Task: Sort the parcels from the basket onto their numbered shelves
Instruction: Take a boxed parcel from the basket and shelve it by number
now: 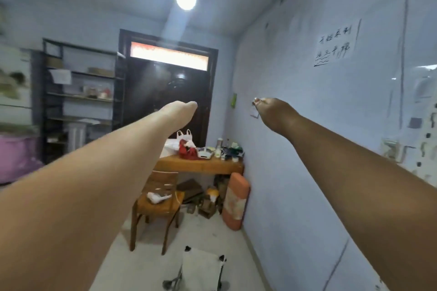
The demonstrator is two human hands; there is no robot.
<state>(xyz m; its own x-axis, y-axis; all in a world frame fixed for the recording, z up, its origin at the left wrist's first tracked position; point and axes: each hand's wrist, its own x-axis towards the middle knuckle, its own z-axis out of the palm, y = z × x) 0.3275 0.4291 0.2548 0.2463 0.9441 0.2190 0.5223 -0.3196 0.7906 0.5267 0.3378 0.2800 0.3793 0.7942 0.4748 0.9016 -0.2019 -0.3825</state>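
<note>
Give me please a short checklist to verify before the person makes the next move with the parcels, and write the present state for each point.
1. Left hand free: cannot tell; arm stretched forward, fingers hidden behind the wrist.
2. Right hand free: cannot tell; fingers curl away from the camera, something small glints at the fingertips.
3. Parcel in hand: not ok; none is visible.
4. Basket located: cannot tell; a white wheeled frame stands on the floor below, its contents not visible.
5. Shelf numbers readable: not ok; the dark shelf rack at the left is far and blurred.
6. Path to the rack: ok; the wooden chair stands aside near the table.
</note>
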